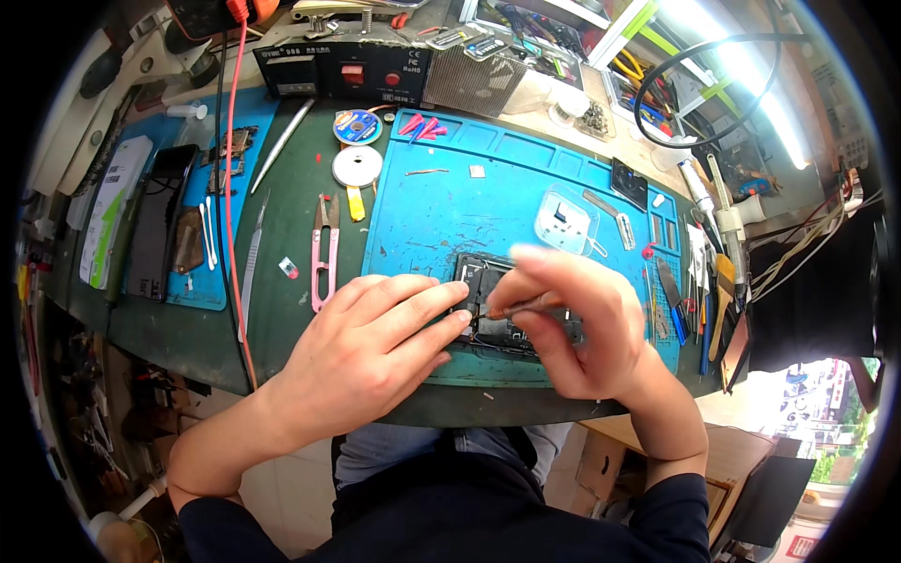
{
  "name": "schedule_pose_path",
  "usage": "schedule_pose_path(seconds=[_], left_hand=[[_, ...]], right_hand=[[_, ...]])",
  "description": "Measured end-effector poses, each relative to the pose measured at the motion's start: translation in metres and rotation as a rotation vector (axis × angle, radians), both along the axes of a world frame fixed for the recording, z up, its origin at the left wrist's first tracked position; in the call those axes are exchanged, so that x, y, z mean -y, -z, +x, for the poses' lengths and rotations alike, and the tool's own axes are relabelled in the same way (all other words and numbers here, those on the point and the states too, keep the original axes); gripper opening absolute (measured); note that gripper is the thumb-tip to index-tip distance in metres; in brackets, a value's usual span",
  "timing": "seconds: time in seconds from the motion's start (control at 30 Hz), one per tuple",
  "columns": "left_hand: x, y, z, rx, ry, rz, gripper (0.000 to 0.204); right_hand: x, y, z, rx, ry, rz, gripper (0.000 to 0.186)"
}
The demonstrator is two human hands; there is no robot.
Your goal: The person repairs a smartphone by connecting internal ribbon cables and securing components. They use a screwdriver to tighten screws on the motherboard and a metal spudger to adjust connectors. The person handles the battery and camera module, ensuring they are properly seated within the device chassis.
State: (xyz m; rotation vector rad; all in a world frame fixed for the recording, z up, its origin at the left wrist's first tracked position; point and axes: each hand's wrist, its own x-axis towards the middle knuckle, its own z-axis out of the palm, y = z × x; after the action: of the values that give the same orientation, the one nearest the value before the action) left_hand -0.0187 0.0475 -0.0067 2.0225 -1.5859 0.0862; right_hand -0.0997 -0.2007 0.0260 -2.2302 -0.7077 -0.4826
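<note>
A disassembled black phone [482, 281] lies on the blue work mat [413, 216]. My left hand [371, 352] rests with fingers stretched out, its fingertips on the phone's left edge. My right hand [587, 333] is over the phone, its fingers closed round a thin copper-coloured tool [521, 306], with the tip down at the phone's inner parts, partly hidden by the fingers. A clear square tray [554, 235] with small dark bits sits just beyond my right hand. Pink-handled scissors [325, 267] lie left of the mat.
Solder spools [345, 167], tweezers [247, 281] and a second blue mat [258, 113] with phones [169, 216] fill the left side. A black powered unit [319, 70] stands behind. Knives, brushes [723, 300] and small tools line the right. Red and black cables cross the bench's left.
</note>
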Motion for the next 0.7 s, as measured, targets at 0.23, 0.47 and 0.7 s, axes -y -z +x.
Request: schedule_pose_path(seconds=[0.23,0.47,0.7], left_hand=[[0.000,0.002,-0.002,0.023,-0.020,-0.004,0.043],[-0.001,0.007,-0.002,0.004,-0.034,-0.033,0.044],[0.000,0.007,-0.002,0.015,-0.027,-0.039,0.044]], right_hand=[[-0.003,-0.016,-0.001,0.026,0.098,-0.163,0.056],[-0.006,-0.023,-0.008,-0.123,0.172,-0.127,0.059],[-0.010,-0.020,-0.004,-0.089,0.184,-0.098,0.060]])
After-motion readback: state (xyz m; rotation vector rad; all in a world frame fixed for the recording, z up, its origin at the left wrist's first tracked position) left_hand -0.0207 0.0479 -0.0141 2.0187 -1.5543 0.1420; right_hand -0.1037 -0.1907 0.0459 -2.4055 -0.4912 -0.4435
